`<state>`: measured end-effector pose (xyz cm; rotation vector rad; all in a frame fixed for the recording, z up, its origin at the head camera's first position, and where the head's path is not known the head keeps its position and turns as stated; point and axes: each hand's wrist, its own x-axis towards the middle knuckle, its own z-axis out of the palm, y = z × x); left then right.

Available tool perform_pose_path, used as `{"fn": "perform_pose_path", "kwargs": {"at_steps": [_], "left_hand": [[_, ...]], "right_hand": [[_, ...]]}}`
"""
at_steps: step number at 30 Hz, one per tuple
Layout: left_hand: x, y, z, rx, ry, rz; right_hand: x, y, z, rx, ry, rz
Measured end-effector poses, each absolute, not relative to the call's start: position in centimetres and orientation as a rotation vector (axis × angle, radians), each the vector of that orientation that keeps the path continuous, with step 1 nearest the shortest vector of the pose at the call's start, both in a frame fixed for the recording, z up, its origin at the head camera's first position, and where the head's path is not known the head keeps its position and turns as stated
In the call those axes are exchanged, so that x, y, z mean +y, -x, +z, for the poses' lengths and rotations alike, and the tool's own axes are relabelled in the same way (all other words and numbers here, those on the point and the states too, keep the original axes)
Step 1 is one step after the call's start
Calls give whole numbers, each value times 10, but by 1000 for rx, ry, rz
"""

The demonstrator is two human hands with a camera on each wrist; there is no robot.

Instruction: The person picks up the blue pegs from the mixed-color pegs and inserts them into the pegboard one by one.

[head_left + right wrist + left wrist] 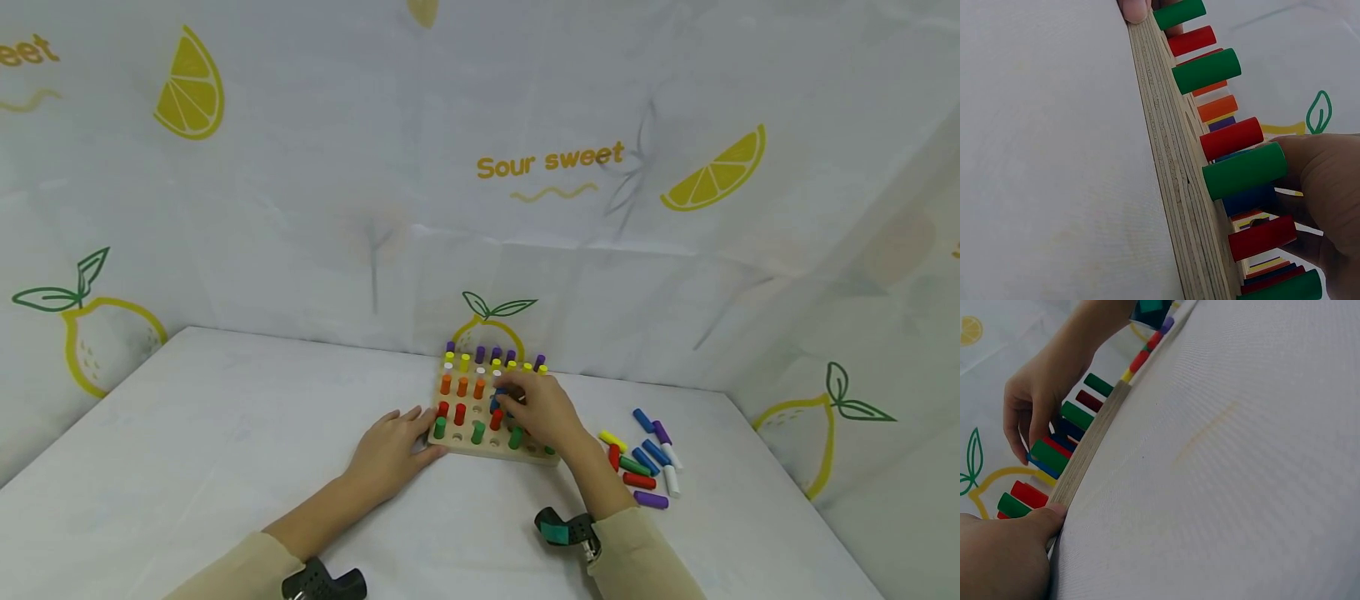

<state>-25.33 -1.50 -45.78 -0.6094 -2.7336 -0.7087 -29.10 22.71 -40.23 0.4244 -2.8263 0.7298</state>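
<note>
Remote view, as I see it: left hand [388, 452], fingers parted, touches the wooden pegboard's [495, 452] left edge, far-centre on the table [225, 417]; right hand [546, 408] pinches a blue peg [495, 403] over it.

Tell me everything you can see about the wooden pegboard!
The pegboard looks like pale wood, with a layered, plywood-like near edge. It lies flat on the white table, near the back. Rows of round holes hold upright pegs: green nearest the person, then red, blue, orange, white, yellow and purple farthest. Some holes are bare. The left hand touches its near left corner; the right hand is over it, at a blue peg.
</note>
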Motion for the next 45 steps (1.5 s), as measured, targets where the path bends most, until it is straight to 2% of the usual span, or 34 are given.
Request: {"fn": "perform_pose_path", "kwargs": {"at_steps": [45], "left_hand": [[-16,254,-458,-2732,615,-712]], "right_hand": [[230,289,-397,-2885,-457,786]]}}
